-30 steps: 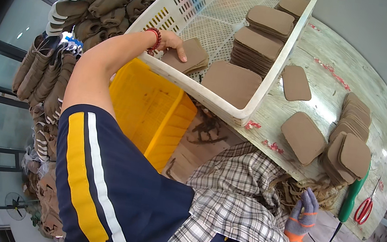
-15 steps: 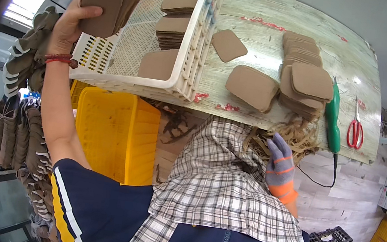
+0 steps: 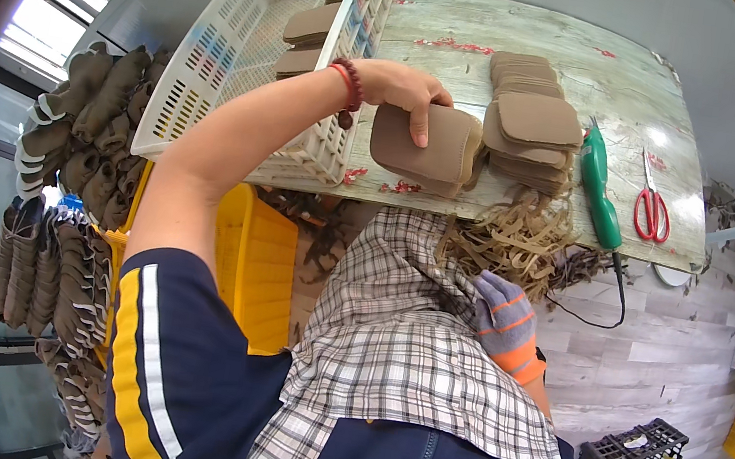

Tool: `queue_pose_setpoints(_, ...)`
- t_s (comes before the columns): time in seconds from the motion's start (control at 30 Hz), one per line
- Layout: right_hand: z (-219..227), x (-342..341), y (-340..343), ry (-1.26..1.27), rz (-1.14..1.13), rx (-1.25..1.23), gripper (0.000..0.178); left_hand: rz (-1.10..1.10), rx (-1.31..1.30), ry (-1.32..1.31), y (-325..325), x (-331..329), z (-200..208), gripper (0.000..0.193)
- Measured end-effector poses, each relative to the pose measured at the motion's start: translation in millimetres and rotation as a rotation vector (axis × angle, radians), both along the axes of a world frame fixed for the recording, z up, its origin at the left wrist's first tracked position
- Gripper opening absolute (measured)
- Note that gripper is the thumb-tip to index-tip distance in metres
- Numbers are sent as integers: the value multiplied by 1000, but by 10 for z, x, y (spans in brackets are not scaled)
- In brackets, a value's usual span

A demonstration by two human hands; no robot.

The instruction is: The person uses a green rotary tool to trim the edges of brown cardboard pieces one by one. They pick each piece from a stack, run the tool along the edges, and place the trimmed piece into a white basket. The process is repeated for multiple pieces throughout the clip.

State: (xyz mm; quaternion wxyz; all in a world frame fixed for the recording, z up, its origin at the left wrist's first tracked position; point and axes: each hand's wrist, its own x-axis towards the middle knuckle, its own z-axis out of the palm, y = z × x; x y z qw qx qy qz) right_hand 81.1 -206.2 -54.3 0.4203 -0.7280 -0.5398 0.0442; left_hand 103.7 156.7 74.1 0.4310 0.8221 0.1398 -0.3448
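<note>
My left hand (image 3: 401, 97), bare with a red cord and beads at the wrist, grips a stack of brown fabric pieces (image 3: 427, 146) at the table's near side. Its thumb lies on the top piece and the fingers are tucked behind. The pieces have rounded corners, with stitching along one edge. Just right of them sit more piles of the same pieces (image 3: 539, 120). My right hand (image 3: 505, 317), in a grey glove with orange stripes, rests on the checked apron (image 3: 417, 313), fingers extended and holding nothing visible. Tangled tan fabric strips (image 3: 518, 242) hang off the table edge above it.
A white plastic crate (image 3: 212, 64) with piles of brown pieces stands left of the table (image 3: 635, 89). A green corded tool (image 3: 600, 184) and red-handled scissors (image 3: 651, 210) lie on the right. Below are a yellow crate (image 3: 267, 262) and, lower right, a black crate (image 3: 666, 455).
My left hand has moved from above the white crate, where it held a stack, rightward to the stack on the table. My right hand stays by the apron. The whole view has shifted slightly.
</note>
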Motion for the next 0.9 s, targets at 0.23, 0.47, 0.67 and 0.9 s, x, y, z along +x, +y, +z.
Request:
queue_pose_setpoints(0.23, -236, 10, -244, 16, -56, 18, 34, 62, -4, -102, 110, 285, -453, 77)
queue_pose_setpoints(0.47, -288, 23, -283, 12, -69, 26, 31, 210, 79, -312, -32, 23, -462, 68)
queue_pose_setpoints(0.67, -147, 142, -115, -111, -169, 64, 40, 419, 288, -658, -214, -217, -638, 56)
queue_pose_setpoints(0.9, -611, 891, 85, -225, -539, -68, 56, 566, 147, -845, -180, -377, -971, 47)
